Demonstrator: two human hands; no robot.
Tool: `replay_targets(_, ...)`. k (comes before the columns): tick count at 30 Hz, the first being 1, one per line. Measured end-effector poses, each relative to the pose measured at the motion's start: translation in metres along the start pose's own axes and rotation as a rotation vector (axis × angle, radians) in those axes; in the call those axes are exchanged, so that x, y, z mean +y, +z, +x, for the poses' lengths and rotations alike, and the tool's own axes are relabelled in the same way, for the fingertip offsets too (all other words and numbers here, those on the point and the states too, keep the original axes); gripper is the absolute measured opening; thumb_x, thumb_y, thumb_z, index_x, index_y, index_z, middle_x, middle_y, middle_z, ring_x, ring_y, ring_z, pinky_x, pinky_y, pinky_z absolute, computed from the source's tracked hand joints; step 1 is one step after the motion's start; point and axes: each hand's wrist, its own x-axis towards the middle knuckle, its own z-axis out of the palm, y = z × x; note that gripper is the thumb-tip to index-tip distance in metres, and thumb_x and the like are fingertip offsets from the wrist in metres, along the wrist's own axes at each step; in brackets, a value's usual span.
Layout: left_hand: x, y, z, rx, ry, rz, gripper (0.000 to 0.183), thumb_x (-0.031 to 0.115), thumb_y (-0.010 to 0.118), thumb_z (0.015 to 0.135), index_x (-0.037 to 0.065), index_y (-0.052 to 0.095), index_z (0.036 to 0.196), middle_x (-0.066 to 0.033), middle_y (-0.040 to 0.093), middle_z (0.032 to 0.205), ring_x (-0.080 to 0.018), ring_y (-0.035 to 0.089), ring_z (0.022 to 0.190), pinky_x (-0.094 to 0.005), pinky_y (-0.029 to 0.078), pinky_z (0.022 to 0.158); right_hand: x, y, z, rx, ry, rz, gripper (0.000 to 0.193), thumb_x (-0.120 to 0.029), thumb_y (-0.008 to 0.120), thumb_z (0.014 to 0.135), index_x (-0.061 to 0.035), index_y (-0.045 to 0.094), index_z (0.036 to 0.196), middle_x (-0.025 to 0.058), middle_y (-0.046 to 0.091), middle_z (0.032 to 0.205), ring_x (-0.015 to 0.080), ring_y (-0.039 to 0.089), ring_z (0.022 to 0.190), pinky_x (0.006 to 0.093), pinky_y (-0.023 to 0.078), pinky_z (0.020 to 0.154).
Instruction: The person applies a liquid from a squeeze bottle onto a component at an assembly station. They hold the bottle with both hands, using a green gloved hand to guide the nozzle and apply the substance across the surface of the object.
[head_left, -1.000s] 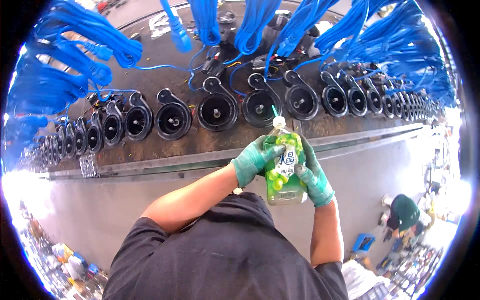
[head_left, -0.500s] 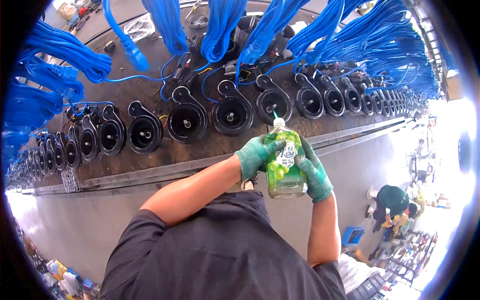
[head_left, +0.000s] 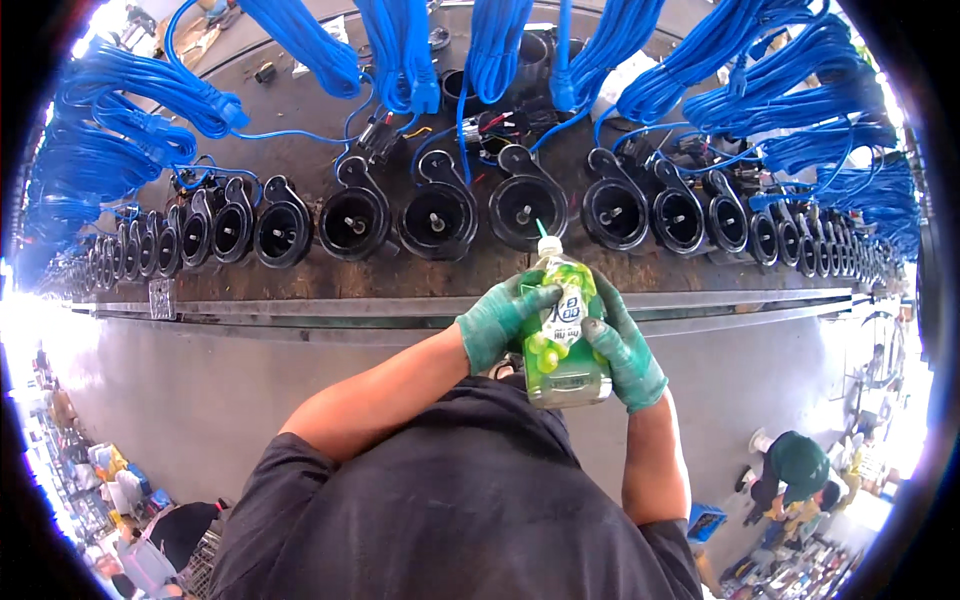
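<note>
Both hands, in green gloves, grip a clear plastic bottle with a green grape label and a thin green nozzle on its white cap. My left hand wraps its left side, and my right hand holds the right side. The bottle leans a little, its nozzle tip over the lower rim of a black round housing with a metal shaft in the centre. Whether the tip touches the housing I cannot tell. Like housings stand on either side, among them one to the left and one to the right.
Bundled blue cables hang above the dark workbench, whose metal edge runs across in front of me. Wired black parts lie behind the housings. A person bends over at the lower right, near a blue crate.
My view has turned, so the bench edge now runs nearly level. Both hands still hold the bottle, its nozzle at the same housing. Another person has come into view at lower left.
</note>
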Motion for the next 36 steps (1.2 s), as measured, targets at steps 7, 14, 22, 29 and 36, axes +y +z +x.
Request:
replay_targets(7,-0.02,0.047,0.045,-0.05,-0.029,0.038,0.049,0.026,0.071,0.102,0.007,0.056,0.145,-0.0065,0.07,0.129,-0.0182,0.071,0.113,-0.037,0.059,0.098,-0.017,-0.053,-0.023,0.071,-0.127,-0.047,0.092,-0.028,0.076,0.096,-0.0041,0.024,0.167,0.0161,0.05,0.155,0.0252,0.051,0.139,0.0391,0.044,0.115)
replay_targets(14,-0.037,0.055,0.085,0.017,-0.082,0.107,0.049,0.026,0.07,0.103,0.007,0.057,0.146,-0.0075,0.07,0.13,-0.0204,0.071,0.114,-0.0371,0.058,0.101,-0.02,-0.092,-0.021,0.106,-0.123,-0.026,0.085,-0.023,0.075,0.097,-0.0049,0.028,0.166,0.0147,0.051,0.153,0.0227,0.053,0.137,0.0377,0.044,0.115)
replay_targets(22,-0.039,0.062,0.087,0.085,-0.063,0.071,0.046,0.025,0.071,0.102,0.006,0.059,0.143,-0.0083,0.072,0.128,-0.0206,0.071,0.113,-0.0373,0.059,0.1,-0.019,-0.113,-0.012,0.055,-0.061,-0.016,0.086,-0.024,0.074,0.098,-0.0069,0.025,0.167,0.0168,0.065,0.133,0.0199,0.065,0.117,0.0341,0.052,0.102)
replay_targets(29,-0.041,0.071,0.09,0.041,-0.078,0.041,0.047,0.027,0.073,0.101,0.007,0.06,0.141,-0.0071,0.072,0.124,-0.0193,0.071,0.111,-0.0362,0.059,0.098,-0.032,-0.109,-0.024,0.102,-0.042,-0.08,0.093,-0.032,0.077,0.096,-0.0058,0.023,0.168,0.0191,0.063,0.136,0.0231,0.063,0.123,0.0367,0.049,0.106)
replay_targets(36,-0.055,0.092,0.112,-0.06,-0.125,0.13,0.048,0.03,0.072,0.101,0.009,0.06,0.142,-0.0039,0.072,0.124,-0.015,0.071,0.107,-0.0344,0.06,0.093,-0.041,-0.118,-0.053,0.208,-0.107,-0.082,0.092,-0.03,0.075,0.096,-0.0062,0.024,0.168,0.0145,0.046,0.159,0.0245,0.046,0.144,0.0401,0.037,0.119)
